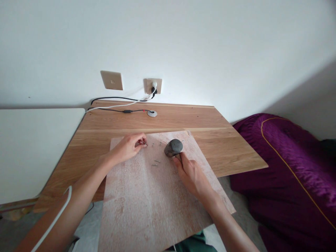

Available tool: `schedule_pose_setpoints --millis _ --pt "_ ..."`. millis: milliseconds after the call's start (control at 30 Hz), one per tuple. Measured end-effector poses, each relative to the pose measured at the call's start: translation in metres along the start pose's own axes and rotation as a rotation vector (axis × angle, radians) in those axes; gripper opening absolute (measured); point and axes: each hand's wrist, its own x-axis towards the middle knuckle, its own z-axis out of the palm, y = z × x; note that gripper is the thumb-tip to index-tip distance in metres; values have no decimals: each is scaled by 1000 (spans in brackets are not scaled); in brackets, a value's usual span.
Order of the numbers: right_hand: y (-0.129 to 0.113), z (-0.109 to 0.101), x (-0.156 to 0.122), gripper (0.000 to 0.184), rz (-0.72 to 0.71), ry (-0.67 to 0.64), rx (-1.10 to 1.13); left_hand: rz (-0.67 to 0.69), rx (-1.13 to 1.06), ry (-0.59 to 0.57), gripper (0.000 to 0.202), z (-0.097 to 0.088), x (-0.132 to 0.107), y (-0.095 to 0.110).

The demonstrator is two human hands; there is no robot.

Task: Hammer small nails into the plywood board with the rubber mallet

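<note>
I am pinching a nail (144, 142) upright between my left hand (129, 147) fingertips on the board (147, 196); my right hand (191, 175) is clamped on the stone (173, 147). Loose nails (155, 162) are lying undriven.

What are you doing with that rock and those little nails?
The right hand grips a grey stone resting on a pale board that lies across a wooden desk. The left hand pinches a small nail against the board. A few loose nails lie between the hands.
</note>
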Motion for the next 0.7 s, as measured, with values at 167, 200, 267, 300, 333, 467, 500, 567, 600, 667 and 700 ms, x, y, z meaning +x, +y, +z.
schedule_pose_setpoints --millis 167,200,267,300,333,467,500,567,600,667,700 --pt "0 0 0 27 -2 1 8 -1 -12 -5 11 1 0 0" --pt "0 0 0 27 -6 -1 17 -1 -14 -7 12 1 0 0" --pt "0 0 0 28 -10 -3 33 -1 -16 -11 11 1 0 0" --pt "0 0 0 28 -8 -3 35 -2 -16 -13 11 1 0 1" --pt "0 0 0 28 -5 0 33 -3 -18 -15 11 1 0 1" --pt "0 0 0 26 -12 14 31 1 -17 -26 10 0 0 1" --pt "0 0 0 26 -16 17 34 9 -8 -28 10 0 0 0" --pt "0 0 0 25 -23 20 37 29 19 -29 9 0 0 -2" --pt "0 0 0 25 -27 16 37 37 31 -30 9 1 0 -3" --pt "0 0 0 25 -25 8 28 49 44 -32 10 1 0 -5" --pt "0 0 1 24 -19 6 22 53 48 -32 10 1 0 -5"
